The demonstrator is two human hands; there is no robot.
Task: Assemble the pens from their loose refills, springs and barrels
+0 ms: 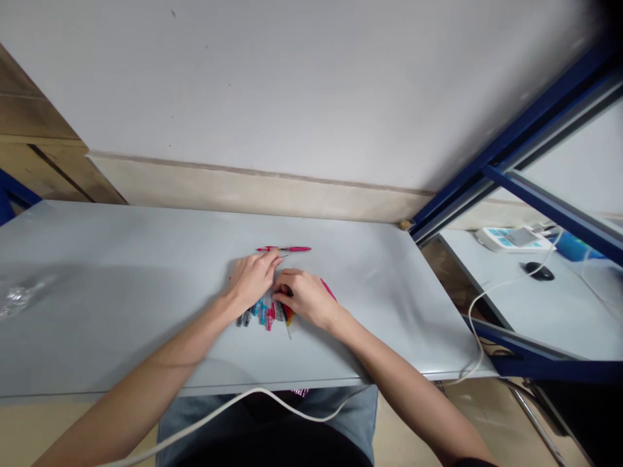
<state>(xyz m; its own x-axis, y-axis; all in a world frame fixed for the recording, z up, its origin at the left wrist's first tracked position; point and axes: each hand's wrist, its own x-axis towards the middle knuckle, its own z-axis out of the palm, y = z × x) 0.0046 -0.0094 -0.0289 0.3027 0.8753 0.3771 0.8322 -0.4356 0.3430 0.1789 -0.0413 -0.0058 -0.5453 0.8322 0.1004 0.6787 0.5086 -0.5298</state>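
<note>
Several slim pens or pen parts (269, 316), black, blue, pink and orange, lie side by side on the grey table (146, 259), partly under my hands. My left hand (253, 279) is closed at the fingertips around a thin, small piece whose tip shows at the right. Just beside it, my right hand (304, 295) bends its fingers in over the row; what they hold, if anything, is hidden. Beyond the hands lies a pink pen (298, 249), its middle partly behind my left fingers. Another pink piece (328, 289) shows past the right hand.
Crumpled clear plastic (17, 297) lies at the table's left. A white cable (263, 392) crosses my lap and rises at the right. Behind the blue frame (545, 194) on the right, a second table holds a white device (511, 239) and a black mouse (539, 271). A wall borders the far edge.
</note>
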